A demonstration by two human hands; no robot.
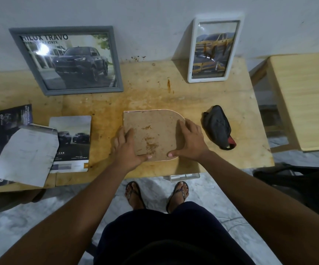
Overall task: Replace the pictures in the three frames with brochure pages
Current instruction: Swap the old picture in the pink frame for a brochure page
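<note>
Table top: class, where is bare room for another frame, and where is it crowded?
The table is bare between the grey frame and white frame, beyond the arched board, and right of the black pouch. Its left side, under brochure pages, is crowded.

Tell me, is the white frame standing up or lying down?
Standing up: the white rectangular plastic frame leans back against the wall, its bottom edge on the wooden table.

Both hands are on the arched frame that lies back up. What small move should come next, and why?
Probably turn the arched frame face up: only its stained back shows, and the left hand and right hand rest on its two sides.
</note>
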